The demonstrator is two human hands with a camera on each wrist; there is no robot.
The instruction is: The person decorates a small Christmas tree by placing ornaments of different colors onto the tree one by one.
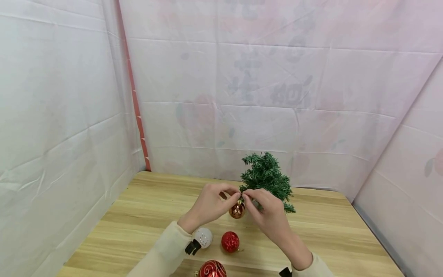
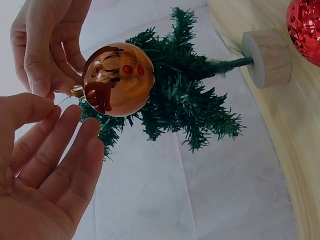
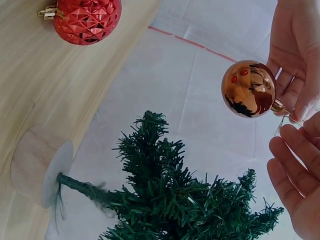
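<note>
1. The left hand (image 1: 212,204) pinches the thread (image 3: 281,125) of the gold bauble (image 1: 237,210), other fingers loosely extended.
2. The right hand (image 1: 269,216) pinches it too; the bauble hangs just below, near the green tree (image 1: 265,175).
3. I'd say the thread is being readied; the next move calls for spreading it open, treeward.

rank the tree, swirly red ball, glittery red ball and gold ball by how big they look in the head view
1. Tree
2. Swirly red ball, partly cut off below
3. Glittery red ball and gold ball: too alike to rank
</note>
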